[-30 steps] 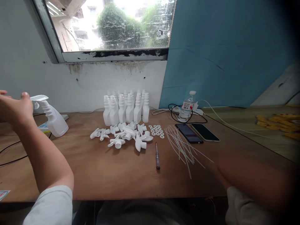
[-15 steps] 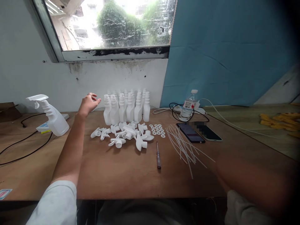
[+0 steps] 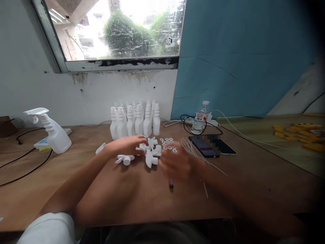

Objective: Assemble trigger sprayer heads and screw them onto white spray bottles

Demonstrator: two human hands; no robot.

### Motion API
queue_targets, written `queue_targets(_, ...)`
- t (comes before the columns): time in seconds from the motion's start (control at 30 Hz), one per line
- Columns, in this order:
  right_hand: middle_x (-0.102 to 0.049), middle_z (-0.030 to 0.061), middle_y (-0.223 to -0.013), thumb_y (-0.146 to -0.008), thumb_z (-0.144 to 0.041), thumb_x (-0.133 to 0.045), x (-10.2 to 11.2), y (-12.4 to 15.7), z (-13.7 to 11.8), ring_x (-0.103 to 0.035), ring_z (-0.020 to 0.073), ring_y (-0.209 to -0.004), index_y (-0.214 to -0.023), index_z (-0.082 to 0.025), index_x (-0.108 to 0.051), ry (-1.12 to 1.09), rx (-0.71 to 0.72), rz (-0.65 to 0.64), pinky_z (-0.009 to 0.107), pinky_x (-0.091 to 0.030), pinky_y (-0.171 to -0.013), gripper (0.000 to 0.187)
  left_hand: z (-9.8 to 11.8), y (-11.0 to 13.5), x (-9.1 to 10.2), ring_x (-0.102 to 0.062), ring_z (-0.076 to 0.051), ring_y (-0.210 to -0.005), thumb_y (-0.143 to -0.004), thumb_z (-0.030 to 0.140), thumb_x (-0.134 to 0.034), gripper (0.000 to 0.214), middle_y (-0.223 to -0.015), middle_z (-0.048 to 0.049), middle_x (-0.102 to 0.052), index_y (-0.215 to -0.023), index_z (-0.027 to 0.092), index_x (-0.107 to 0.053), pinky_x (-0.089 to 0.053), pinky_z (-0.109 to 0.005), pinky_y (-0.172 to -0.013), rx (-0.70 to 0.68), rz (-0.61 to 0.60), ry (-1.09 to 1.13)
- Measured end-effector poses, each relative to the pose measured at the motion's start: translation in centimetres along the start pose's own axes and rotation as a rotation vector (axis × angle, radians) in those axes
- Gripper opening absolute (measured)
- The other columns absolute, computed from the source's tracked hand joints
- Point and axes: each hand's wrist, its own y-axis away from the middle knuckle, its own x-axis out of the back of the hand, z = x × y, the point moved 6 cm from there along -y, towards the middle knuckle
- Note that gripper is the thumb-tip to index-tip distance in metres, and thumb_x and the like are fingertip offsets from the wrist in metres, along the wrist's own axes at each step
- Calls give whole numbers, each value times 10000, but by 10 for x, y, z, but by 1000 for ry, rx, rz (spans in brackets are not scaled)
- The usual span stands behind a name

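Note:
My left hand [image 3: 128,145] reaches over a pile of white trigger spray heads [image 3: 150,158], fingers stretched out and thumb apart. One white head [image 3: 142,147] shows between its fingertips; no firm grip on it is visible. My right hand [image 3: 175,162], smeared by motion, hovers just right of the pile, and its fingers cannot be made out. It covers most of a screwdriver, whose dark handle end [image 3: 171,183] shows below. Small white rings [image 3: 167,140] lie just beyond that hand. Thin white tubes [image 3: 189,147] are partly hidden behind the right hand and forearm.
White bottles [image 3: 130,122] stand in rows behind the pile. An assembled spray bottle [image 3: 57,135] leans at left, near black cables [image 3: 30,176]. Two phones [image 3: 205,147], a water bottle [image 3: 200,118] and a white cable [image 3: 243,130] are at right.
My left hand has come down from beside the bottles, rightward onto the spray heads. My right hand has swung in from the lower right to beside the pile, over the screwdriver.

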Motion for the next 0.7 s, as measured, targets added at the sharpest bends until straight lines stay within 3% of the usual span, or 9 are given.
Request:
queue_targets(0.1,-654,74,-752,-921,-209,-462,-12,9,43,-592,205,-773,-824,-165,-647,182,-224,-179,467,-382,-917,214,22,-9,-38,-661,-216,-865,-886,478,-525,408,-1416,-69,-448,-1238,273,-521,-497,-330,-751,-71,205,-112)
queue_targets(0.17,-672,92,-759,-905,-204,-444,-24,29,79,-602,199,-733,-799,-144,-658,238,-494,-396,379,-392,-831,246,25,-9,-62,-648,-267,-986,-893,465,-519,448,-1452,-80,-414,-1296,276,-470,-509,-365,-793,-55,269,-152)
queue_targets(0.23,-695,85,-791,-888,-209,-468,-36,52,101,-619,182,-716,-795,-153,-681,181,-640,-555,290,-391,-712,239,24,-8,-81,-605,-310,-1096,-890,451,-521,494,-1456,-93,-412,-1340,272,-422,-516,-406,-828,-38,282,-153)
queue_targets(0.33,-711,62,-799,-847,-234,-557,-47,75,113,-636,170,-711,-792,-173,-711,132,-684,-627,243,-368,-620,175,20,-5,-98,-570,-328,-1150,-874,427,-542,541,-1456,-100,-416,-1365,263,-384,-524,-436,-845,-17,271,-103)
queue_targets(0.43,-717,60,-851,-839,-247,-593,-52,85,115,-649,170,-765,-823,-181,-721,115,-697,-652,229,-375,-626,145,20,-1,-105,-575,-309,-1137,-871,375,-546,464,-1418,-90,-453,-1303,266,-419,-518,-426,-876,-14,309,-37)
queue_targets(0.57,-715,81,-873,-833,-197,-583,-55,84,111,-654,180,-795,-838,-166,-720,128,-681,-660,232,-398,-670,141,23,4,-109,-595,-283,-1099,-891,325,-511,364,-1334,-89,-513,-1243,271,-434,-499,-407,-913,-69,331,63)
queue_targets(0.7,-710,142,-840,-800,-144,-568,-55,75,101,-658,223,-792,-751,-118,-708,182,-641,-626,275,-410,-717,151,27,4,-109,-574,-251,-1135,-916,317,-485,418,-1374,-88,-465,-1320,283,-385,-477,-388,-961,-167,295,207)
